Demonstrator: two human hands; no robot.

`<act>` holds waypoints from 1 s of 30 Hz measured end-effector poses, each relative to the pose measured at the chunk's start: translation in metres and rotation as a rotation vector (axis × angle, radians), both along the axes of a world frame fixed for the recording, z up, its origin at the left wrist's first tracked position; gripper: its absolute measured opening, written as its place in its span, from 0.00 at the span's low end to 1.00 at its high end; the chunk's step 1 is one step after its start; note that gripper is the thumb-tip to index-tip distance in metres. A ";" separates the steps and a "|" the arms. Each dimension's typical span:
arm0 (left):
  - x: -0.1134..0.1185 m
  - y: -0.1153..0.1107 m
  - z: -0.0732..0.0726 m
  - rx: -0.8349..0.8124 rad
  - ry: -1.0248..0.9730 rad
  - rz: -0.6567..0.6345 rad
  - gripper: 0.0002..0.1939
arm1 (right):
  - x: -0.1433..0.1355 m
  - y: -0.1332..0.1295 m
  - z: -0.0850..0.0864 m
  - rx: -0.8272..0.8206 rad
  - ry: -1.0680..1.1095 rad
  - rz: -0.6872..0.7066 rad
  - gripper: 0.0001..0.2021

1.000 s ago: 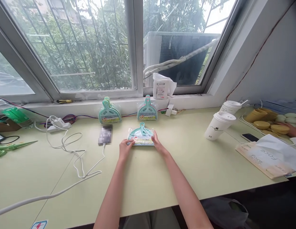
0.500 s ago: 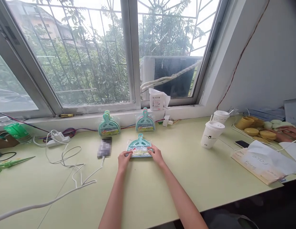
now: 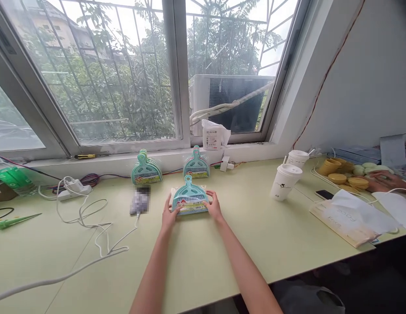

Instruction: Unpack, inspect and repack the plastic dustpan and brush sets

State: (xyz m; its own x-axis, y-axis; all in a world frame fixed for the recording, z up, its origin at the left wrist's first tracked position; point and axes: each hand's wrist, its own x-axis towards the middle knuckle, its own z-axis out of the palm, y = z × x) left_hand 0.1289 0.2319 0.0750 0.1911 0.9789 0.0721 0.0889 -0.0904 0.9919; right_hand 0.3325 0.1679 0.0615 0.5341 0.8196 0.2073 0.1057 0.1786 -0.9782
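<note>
Between my two hands is a teal mini dustpan and brush set (image 3: 190, 195) in clear wrapping, with a printed label along its lower part. My left hand (image 3: 169, 213) grips its left lower corner, thumb on the front. On the other side my right hand (image 3: 214, 206) holds the right edge, thumb pressed on the label and fingers behind. The set is tipped up, its handle pointing toward the window. Behind it, more wrapped dustpan sets (image 3: 146, 168) lean together at the left, and another group of dustpan sets (image 3: 196, 163) leans against the sill.
A blurred phone-like object (image 3: 139, 200) with a white cable lies left of my hands. Farther left are a power strip (image 3: 74, 191) and green scissors (image 3: 16, 221). Lidded paper cups (image 3: 286, 182) and a tissue pack (image 3: 342, 222) stand right, near another person's hand (image 3: 387, 179).
The dustpan set has been tilted up, so its label now faces me more. My fingers have shifted from its front to its sides. The view has turned slightly.
</note>
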 end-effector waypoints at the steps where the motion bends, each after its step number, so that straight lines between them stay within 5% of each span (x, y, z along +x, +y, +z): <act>1: 0.000 0.000 0.000 -0.025 -0.060 -0.016 0.38 | 0.001 -0.001 0.002 0.037 0.049 0.003 0.32; 4: 0.000 0.002 0.002 -0.083 -0.179 -0.141 0.38 | 0.005 -0.005 0.009 0.085 0.152 0.049 0.39; 7: -0.002 0.004 0.004 -0.093 -0.219 -0.232 0.29 | 0.007 -0.007 0.015 0.072 0.196 0.162 0.33; 13: 0.003 0.003 0.001 -0.096 -0.303 -0.242 0.28 | 0.007 -0.007 0.017 0.134 0.181 0.230 0.25; 18: 0.003 0.000 0.003 -0.014 -0.294 -0.232 0.24 | 0.006 -0.005 0.007 0.103 0.047 0.260 0.32; 23: -0.008 0.005 0.006 -0.011 -0.238 -0.290 0.22 | 0.009 0.002 -0.005 -0.030 -0.056 0.222 0.16; 30: -0.005 0.016 -0.011 0.224 -0.087 -0.155 0.16 | 0.013 0.000 -0.006 -0.019 -0.091 0.154 0.13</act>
State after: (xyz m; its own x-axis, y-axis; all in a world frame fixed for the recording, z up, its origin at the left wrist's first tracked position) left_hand 0.1240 0.2482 0.0640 0.3210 0.8961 0.3064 -0.0281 -0.3144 0.9489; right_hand 0.3453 0.1682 0.0550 0.3819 0.8944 0.2327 0.1667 0.1810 -0.9693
